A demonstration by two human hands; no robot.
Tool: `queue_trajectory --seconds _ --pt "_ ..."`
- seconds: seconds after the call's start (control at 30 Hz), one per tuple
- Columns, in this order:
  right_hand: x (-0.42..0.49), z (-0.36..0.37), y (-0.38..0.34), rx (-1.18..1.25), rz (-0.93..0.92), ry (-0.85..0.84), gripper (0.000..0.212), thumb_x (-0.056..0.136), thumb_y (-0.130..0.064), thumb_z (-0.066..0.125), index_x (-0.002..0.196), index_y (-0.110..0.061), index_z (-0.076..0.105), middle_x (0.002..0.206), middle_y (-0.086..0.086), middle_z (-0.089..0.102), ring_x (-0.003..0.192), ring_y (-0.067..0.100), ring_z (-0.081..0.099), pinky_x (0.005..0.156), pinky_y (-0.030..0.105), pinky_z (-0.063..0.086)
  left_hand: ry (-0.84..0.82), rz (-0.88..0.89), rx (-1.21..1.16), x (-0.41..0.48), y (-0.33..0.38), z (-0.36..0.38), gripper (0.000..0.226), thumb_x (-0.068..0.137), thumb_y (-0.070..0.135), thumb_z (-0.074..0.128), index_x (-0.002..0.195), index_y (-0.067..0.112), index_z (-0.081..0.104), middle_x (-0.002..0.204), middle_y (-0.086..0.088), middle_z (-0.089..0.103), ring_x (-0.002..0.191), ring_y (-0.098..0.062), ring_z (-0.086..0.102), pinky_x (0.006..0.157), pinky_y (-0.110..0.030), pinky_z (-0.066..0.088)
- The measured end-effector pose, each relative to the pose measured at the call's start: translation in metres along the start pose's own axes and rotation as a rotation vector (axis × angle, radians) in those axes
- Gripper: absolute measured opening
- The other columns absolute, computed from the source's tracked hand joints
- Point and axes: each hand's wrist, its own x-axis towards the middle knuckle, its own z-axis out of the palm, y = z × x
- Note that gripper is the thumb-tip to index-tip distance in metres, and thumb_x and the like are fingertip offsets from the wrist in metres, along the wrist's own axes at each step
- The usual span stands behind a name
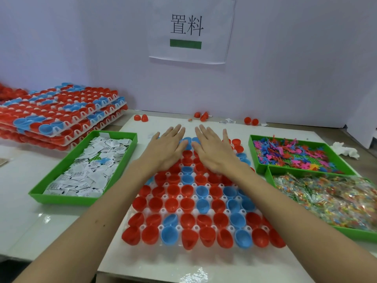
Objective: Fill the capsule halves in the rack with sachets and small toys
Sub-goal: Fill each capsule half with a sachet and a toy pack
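Both flat over rack: left hand, right hand (three green trays beside).

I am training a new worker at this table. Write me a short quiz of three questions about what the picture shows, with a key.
1. True or false: the left hand grips a sachet.
2. Where do the white sachets lie? A) in the green tray on the left; B) in a green tray on the right; C) loose on the wall sign.
3. Fill in: the capsule halves in the rack are red and ____.
Key: 1 false, it lies flat and open on the rack; 2 A; 3 blue.
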Motion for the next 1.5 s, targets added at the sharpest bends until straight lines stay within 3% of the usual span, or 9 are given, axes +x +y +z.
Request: queue_trajectory --seconds 0.17,0.27,0.37,0.53,0.67,0.9,1.03,1.2,1.5 --pt "-0.074 -0.030 -0.016 0.276 -0.112 -0.009 0.065 0.103 -0.055 0.025 0.159 -0.029 0.007 0.167 -0.011 0.007 0.151 0.002 0.005 0.125 0.032 0.001 -0.001 0.085 -0.155 -0.068 0.016 -0.032 0.059 0.104 0.052 0.021 0.158 0.026 0.019 0.165 0.007 0.012 0.151 -0.006 0.010 0.124 -0.037 0.012" --pt "-0.142 -0.024 -0.032 0.268 -0.242 -0.087 0.071 0.094 -0.067 0.014 0.158 -0.037 -0.001 0.162 -0.025 -0.003 0.143 -0.014 -0.008 0.113 0.012 -0.011 -0.157 0.120 -0.052 -0.128 0.024 -0.024 0.066 0.094 0.064 0.004 0.155 0.040 0.002 0.162 0.022 -0.008 0.148 0.004 -0.008 0.124 -0.031 -0.001" --pt "-0.171 -0.010 -0.039 0.170 -0.249 -0.207 0.067 0.098 -0.064 0.011 0.157 -0.040 -0.010 0.162 -0.026 -0.017 0.145 -0.010 -0.020 0.122 0.026 -0.012 -0.249 0.122 0.050 -0.157 0.036 -0.009 0.064 0.095 0.065 0.000 0.152 0.041 -0.014 0.158 0.024 -0.021 0.146 0.002 -0.023 0.119 -0.028 -0.014" --pt "-0.175 0.002 -0.037 0.116 -0.250 -0.212 0.067 0.100 -0.062 0.009 0.157 -0.035 -0.014 0.162 -0.022 -0.022 0.143 -0.008 -0.028 0.122 0.034 -0.016 -0.189 0.129 0.134 -0.164 0.042 0.007 0.068 0.079 0.066 -0.019 0.141 0.040 -0.030 0.159 0.020 -0.024 0.145 -0.003 -0.029 0.123 -0.035 -0.013" --pt "-0.175 0.004 -0.038 0.095 -0.260 -0.203 0.071 0.094 -0.068 -0.003 0.156 -0.036 -0.016 0.161 -0.021 -0.024 0.141 -0.008 -0.032 0.117 0.032 -0.025 -0.191 0.125 0.123 -0.164 0.038 0.013 0.066 0.077 0.066 -0.021 0.138 0.045 -0.033 0.158 0.021 -0.028 0.142 0.000 -0.034 0.122 -0.034 -0.016" --pt "-0.176 0.000 -0.038 0.125 -0.253 -0.172 0.068 0.098 -0.066 0.003 0.157 -0.037 -0.014 0.163 -0.020 -0.020 0.144 -0.007 -0.028 0.118 0.039 -0.024 -0.200 0.143 0.111 -0.165 0.036 0.011 0.069 0.079 0.062 -0.021 0.145 0.043 -0.030 0.156 0.023 -0.031 0.140 0.004 -0.035 0.122 -0.034 -0.014" --pt "-0.181 -0.006 -0.039 0.190 -0.268 -0.040 0.061 0.099 -0.061 0.014 0.158 -0.043 0.011 0.165 -0.023 -0.003 0.148 -0.008 -0.012 0.122 0.040 -0.017 -0.200 0.141 0.058 -0.165 0.038 0.001 0.070 0.077 0.063 -0.022 0.144 0.045 -0.030 0.154 0.027 -0.032 0.136 0.011 -0.036 0.121 -0.027 -0.016" --pt "-0.194 -0.001 -0.039 0.186 -0.373 0.269 0.039 0.096 -0.051 0.047 0.128 -0.039 0.064 0.140 -0.022 0.057 0.131 -0.001 0.049 0.117 0.042 0.029 -0.217 0.119 0.044 -0.169 0.035 -0.008 0.064 0.082 0.064 -0.024 0.145 0.048 -0.027 0.150 0.032 -0.036 0.133 0.014 -0.038 0.121 -0.027 -0.017" --pt "-0.196 0.011 -0.048 0.247 -0.417 0.297 0.019 0.091 -0.042 0.060 0.101 -0.040 0.076 0.117 -0.025 0.070 0.117 -0.001 0.060 0.112 0.038 0.032 -0.260 0.097 0.065 -0.175 0.032 0.002 0.072 0.078 0.066 -0.024 0.148 0.047 -0.024 0.150 0.032 -0.035 0.134 0.010 -0.039 0.119 -0.028 -0.019"
